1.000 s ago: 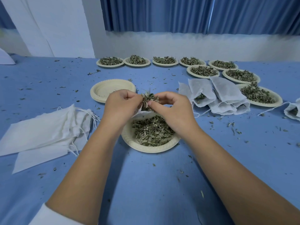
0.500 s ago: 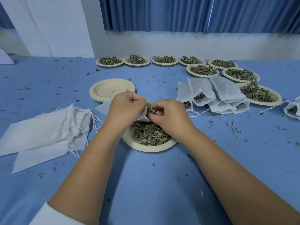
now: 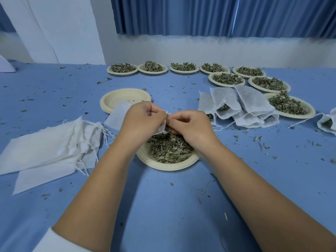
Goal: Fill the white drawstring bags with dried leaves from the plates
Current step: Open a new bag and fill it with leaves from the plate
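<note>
A cream paper plate (image 3: 163,165) heaped with dried leaves (image 3: 169,149) sits in front of me on the blue table. Just above its far rim my left hand (image 3: 141,122) pinches the mouth of a white drawstring bag (image 3: 119,115), whose body trails off to the left behind the hand. My right hand (image 3: 190,126) has its fingers curled at the bag's opening, fingertips pushed in against leaves; what they pinch is hidden. The two hands almost touch.
A stack of flat white bags (image 3: 47,150) lies at left. A stack of leafless plates (image 3: 125,99) stands behind my hands. Filled bags (image 3: 241,108) pile up at right, with several leaf-filled plates (image 3: 227,79) along the back. Leaf crumbs litter the table.
Both hands dropped from above the plate to its far rim. The clump of leaves held high by my right hand has gone down into the bag's mouth.
</note>
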Action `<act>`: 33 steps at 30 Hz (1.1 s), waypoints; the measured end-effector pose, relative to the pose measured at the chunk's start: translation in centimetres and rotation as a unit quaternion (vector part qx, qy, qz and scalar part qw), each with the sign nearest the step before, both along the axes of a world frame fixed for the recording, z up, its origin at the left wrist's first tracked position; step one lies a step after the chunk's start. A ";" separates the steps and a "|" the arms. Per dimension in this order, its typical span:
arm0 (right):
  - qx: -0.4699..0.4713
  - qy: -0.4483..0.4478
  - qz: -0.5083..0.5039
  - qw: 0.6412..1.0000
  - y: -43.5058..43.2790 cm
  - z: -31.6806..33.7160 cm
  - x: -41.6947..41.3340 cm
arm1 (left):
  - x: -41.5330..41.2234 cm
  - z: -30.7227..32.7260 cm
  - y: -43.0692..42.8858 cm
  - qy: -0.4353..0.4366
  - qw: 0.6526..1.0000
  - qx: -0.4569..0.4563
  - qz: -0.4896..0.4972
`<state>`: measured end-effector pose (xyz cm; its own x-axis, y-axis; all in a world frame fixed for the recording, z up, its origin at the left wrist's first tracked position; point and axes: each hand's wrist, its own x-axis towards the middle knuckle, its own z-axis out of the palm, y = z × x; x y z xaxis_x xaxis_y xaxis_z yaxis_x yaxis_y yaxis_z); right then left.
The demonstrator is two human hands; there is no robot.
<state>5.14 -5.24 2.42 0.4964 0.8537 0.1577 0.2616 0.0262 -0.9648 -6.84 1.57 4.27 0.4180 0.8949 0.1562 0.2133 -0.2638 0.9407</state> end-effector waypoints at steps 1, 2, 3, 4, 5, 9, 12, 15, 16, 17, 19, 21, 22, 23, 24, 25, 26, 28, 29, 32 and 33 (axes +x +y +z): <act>0.002 -0.004 -0.008 1.000 0.0 0.0 -0.1 | 0.0 0.0 -0.1 0.004 1.000 0.002 -0.008; 0.004 -0.007 -0.016 1.000 0.0 -0.1 -0.2 | 0.0 0.1 -0.1 0.007 1.000 0.004 -0.012; 0.003 -0.010 -0.028 1.000 0.1 -0.1 -0.2 | 0.0 0.1 -0.1 0.008 1.000 0.004 -0.012; -0.003 -0.010 -0.040 0.999 0.2 -0.2 -0.2 | -0.1 0.2 -0.1 0.002 1.000 -0.001 -0.011; -0.014 0.003 -0.044 0.999 0.3 -0.3 0.0 | -0.1 0.3 -0.1 -0.010 1.000 -0.011 -0.012; -0.058 0.139 0.072 0.986 0.3 0.0 0.8 | -0.3 0.7 -0.2 -0.074 0.995 -0.066 -0.032; -0.026 0.199 0.125 0.972 0.3 0.0 1.0 | -0.3 0.8 -0.2 -0.074 0.995 -0.068 -0.031; -0.009 0.203 0.095 0.975 0.4 0.0 1.0 | -0.3 0.8 -0.3 -0.074 0.996 -0.049 -0.032; -0.009 0.203 0.084 0.976 0.4 -0.1 1.0 | -0.3 0.8 -0.3 -0.073 0.995 -0.042 -0.044; -0.010 0.201 0.074 0.977 0.4 -0.1 0.9 | -0.3 0.8 -0.5 -0.068 0.995 -0.034 -0.062; -0.012 0.179 0.051 0.982 0.5 -0.4 0.9 | -0.3 0.7 -0.7 -0.040 0.994 -0.015 -0.100; -0.016 0.131 0.026 0.991 0.5 -0.6 0.8 | -0.1 0.5 -0.9 -0.012 0.993 -0.003 -0.118; -0.015 0.113 0.018 0.993 0.5 -0.6 0.7 | 0.1 0.4 -1.0 -0.005 0.994 0.001 -0.110; -0.010 0.112 0.017 0.994 0.5 -0.6 0.6 | 0.2 0.3 -0.9 -0.001 0.996 0.007 -0.092; -0.005 0.128 0.023 0.992 0.5 -0.5 0.6 | 0.2 0.2 -0.7 0.001 0.998 0.014 -0.066; -0.003 0.151 0.037 0.988 0.5 -0.4 0.7 | 0.2 0.2 -0.4 -0.001 0.999 0.019 -0.039; -0.007 0.175 0.057 0.983 0.4 -0.1 0.8 | 0.1 0.1 -0.2 -0.007 1.000 0.022 -0.013; -0.027 0.225 0.103 0.968 0.3 0.4 1.3 | -0.2 0.2 0.1 -0.029 0.999 0.019 0.025; -0.036 0.256 0.119 0.959 0.2 0.7 1.5 | -0.3 0.2 0.2 -0.039 0.998 0.018 0.036; -0.046 0.309 0.122 0.942 0.1 1.0 1.9 | -0.4 0.5 0.1 -0.055 0.998 0.004 0.039; -0.051 0.303 0.122 0.944 0.1 0.9 2.0 | -0.4 0.6 0.1 -0.061 0.998 -0.008 0.029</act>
<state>7.12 -5.15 3.35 0.2555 0.9499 -0.1803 -0.3399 -0.0863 -0.9365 -7.23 1.63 4.84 0.3447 0.9196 0.1886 0.1106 -0.2393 0.9646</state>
